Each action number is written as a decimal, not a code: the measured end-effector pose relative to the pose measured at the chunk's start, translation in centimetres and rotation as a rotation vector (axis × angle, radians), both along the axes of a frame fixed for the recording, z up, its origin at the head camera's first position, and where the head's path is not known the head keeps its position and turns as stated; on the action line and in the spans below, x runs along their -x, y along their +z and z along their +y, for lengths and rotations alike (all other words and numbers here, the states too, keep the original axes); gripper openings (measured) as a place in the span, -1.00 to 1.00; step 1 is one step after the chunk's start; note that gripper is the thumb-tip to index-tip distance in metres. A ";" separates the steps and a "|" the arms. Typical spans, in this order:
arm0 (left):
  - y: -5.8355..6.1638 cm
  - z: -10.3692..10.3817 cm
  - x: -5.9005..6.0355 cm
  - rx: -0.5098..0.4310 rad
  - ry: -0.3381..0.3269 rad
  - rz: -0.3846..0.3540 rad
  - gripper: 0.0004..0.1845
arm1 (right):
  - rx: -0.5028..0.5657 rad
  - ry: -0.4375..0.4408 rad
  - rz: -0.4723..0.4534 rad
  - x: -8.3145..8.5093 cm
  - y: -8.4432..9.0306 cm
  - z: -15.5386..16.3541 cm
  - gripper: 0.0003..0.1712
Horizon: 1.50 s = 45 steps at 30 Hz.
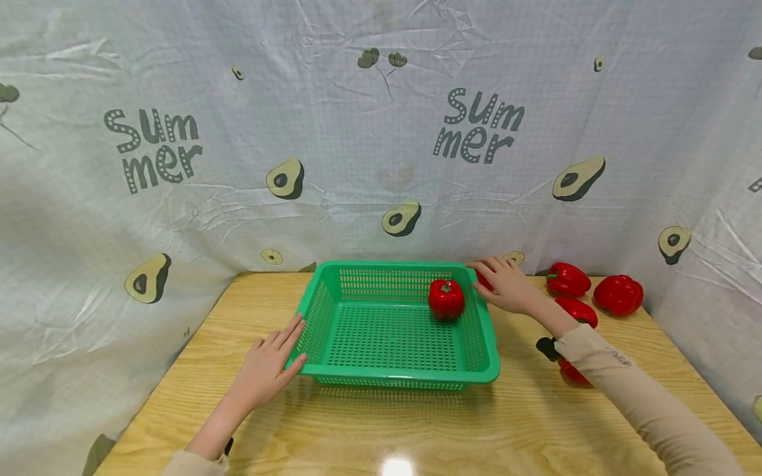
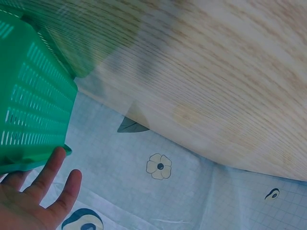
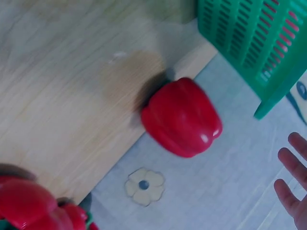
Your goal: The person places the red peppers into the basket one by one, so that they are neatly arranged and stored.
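A green plastic basket (image 1: 405, 375) stands on the wooden table with one red bell pepper (image 1: 446, 301) inside, near its right wall. My left hand (image 1: 266, 365) rests on the basket's left rim with straight fingers; in the left wrist view a fingertip meets the basket's edge (image 2: 43, 96). Over the right rim, near the back corner, my right hand (image 1: 506, 287) is spread with nothing gripped. Partly hidden behind that hand is another bell pepper, seen whole beside the basket in the right wrist view (image 3: 182, 117).
More red bell peppers (image 1: 619, 295) lie at the table's right side, some partly covered by my right forearm. A printed cloth (image 1: 357, 132) hangs behind the table and down both sides. Bare wood (image 1: 357, 430) shows in front of the basket.
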<state>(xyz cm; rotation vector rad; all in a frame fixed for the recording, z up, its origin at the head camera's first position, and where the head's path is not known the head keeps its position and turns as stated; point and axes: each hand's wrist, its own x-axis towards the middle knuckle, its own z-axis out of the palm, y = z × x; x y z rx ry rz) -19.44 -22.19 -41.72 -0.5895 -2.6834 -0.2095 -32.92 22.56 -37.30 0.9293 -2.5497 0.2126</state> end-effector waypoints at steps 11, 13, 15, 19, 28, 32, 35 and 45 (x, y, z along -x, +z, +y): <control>0.1 -0.1 -0.1 -0.004 0.004 -0.016 -0.36 | 0.003 -0.094 -0.011 1.5 -0.2 2.6 -0.60; 0.1 -0.1 -0.1 -0.005 0.003 -0.017 -0.36 | 0.011 -0.112 -0.022 1.8 -0.4 3.0 -0.60; 0.1 -0.1 0.0 -0.006 0.001 -0.011 -0.36 | 0.022 -0.128 -0.030 2.2 -0.6 3.3 -0.61; 0.1 -0.1 0.0 0.000 -0.004 0.010 -0.37 | 0.034 -0.166 -0.056 3.0 -1.1 3.6 -0.61; 0.0 0.0 0.0 0.009 -0.002 0.023 -0.39 | 0.006 -0.251 -0.154 4.6 -1.7 3.7 -0.52; -0.1 0.0 0.0 0.006 -0.002 0.023 -0.40 | 0.007 -0.282 -0.209 5.2 -2.1 3.7 -0.48; -0.1 0.0 0.0 0.000 -0.006 0.021 -0.40 | 0.009 -0.311 -0.250 5.6 -2.5 3.6 -0.45; 0.0 0.0 0.0 -0.013 -0.008 0.015 -0.41 | 0.008 -0.363 -0.344 6.1 -3.4 3.1 -0.39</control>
